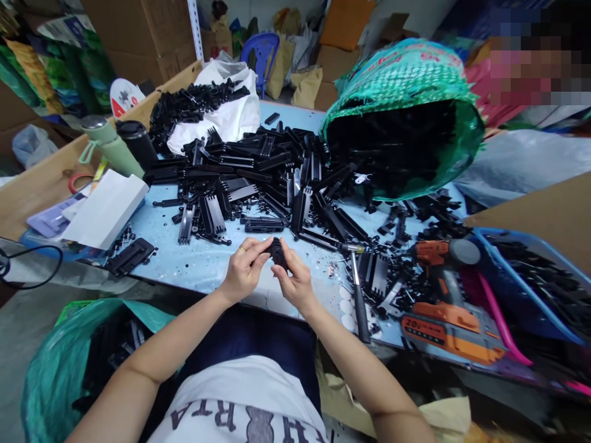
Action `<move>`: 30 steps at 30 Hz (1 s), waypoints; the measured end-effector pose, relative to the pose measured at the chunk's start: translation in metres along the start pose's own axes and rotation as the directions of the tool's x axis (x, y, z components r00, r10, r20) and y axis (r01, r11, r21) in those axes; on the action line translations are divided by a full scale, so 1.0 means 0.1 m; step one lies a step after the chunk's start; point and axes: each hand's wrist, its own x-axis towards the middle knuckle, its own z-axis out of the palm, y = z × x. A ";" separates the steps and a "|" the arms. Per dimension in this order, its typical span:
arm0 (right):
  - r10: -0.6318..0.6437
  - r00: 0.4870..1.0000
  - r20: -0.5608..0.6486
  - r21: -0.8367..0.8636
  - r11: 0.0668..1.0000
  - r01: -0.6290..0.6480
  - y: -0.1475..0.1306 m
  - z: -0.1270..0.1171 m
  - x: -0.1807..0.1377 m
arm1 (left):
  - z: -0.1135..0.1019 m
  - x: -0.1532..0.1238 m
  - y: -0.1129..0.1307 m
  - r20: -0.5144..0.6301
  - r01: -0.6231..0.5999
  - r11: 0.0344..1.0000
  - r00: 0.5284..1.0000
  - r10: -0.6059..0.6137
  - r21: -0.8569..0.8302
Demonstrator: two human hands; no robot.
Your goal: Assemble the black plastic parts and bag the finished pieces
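Observation:
Both my hands meet over the near edge of the light blue table (194, 264). My left hand (244, 271) and my right hand (295, 280) are closed together on one small black plastic part (277, 252), pinched between fingers and thumbs. A ring shows on my left hand. Just beyond my hands lies a big heap of black plastic comb-like parts (268, 178). A hammer (357, 289) lies right of my right hand, handle toward me.
A green woven sack (406, 104) full of black parts lies tipped at the back right. An orange cordless drill (438, 258) and a blue crate (530, 277) sit right. Two flasks (115, 144), white paper and a white bag stand left. Another green sack (55, 363) is by my left knee.

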 end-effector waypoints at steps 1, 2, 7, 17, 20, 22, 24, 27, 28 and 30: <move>-0.011 1.000 0.003 0.000 1.000 0.011 0.02 -0.03 0.02 | -0.02 0.02 -0.01 0.048 0.105 0.990 0.994 -0.101 -0.097; -0.027 1.000 0.006 -0.004 1.000 0.027 0.04 -0.06 0.04 | -0.04 0.04 -0.01 0.141 0.232 0.950 0.968 -0.205 -0.209; -0.088 0.995 0.056 -0.029 0.996 0.090 0.06 -0.15 0.03 | -0.18 0.03 -0.02 0.667 0.739 0.502 0.652 -0.360 -0.450; -0.105 0.987 0.121 -0.046 0.993 0.111 0.08 -0.28 0.06 | -0.08 -0.10 0.06 0.402 0.417 0.886 0.861 -0.312 -0.205; -0.098 0.987 0.126 -0.026 0.994 0.102 -0.02 -0.24 0.08 | 0.05 -0.14 0.10 0.150 0.036 0.996 0.987 -0.048 0.079; -0.066 0.995 0.069 -0.015 0.998 0.067 -0.12 -0.15 0.07 | 0.16 -0.18 0.11 -0.019 -0.075 0.983 0.997 0.080 0.165; -0.024 0.999 -0.025 -0.015 1.000 0.024 -0.21 -0.04 0.04 | 0.24 -0.21 0.11 -0.159 -0.102 0.979 0.979 0.131 0.176; -0.045 0.992 -0.120 -0.012 0.999 0.044 -0.28 0.07 -0.01 | 0.25 -0.21 0.12 -0.190 -0.136 0.974 0.967 0.171 0.182; -0.073 0.990 -0.124 -0.010 0.997 0.072 -0.28 0.07 -0.03 | 0.21 -0.20 0.12 -0.161 -0.161 0.969 0.968 0.192 0.189; -0.125 0.985 -0.119 -0.018 0.992 0.124 -0.28 0.04 -0.05 | 0.11 -0.16 0.14 -0.085 -0.226 0.956 0.966 0.245 0.189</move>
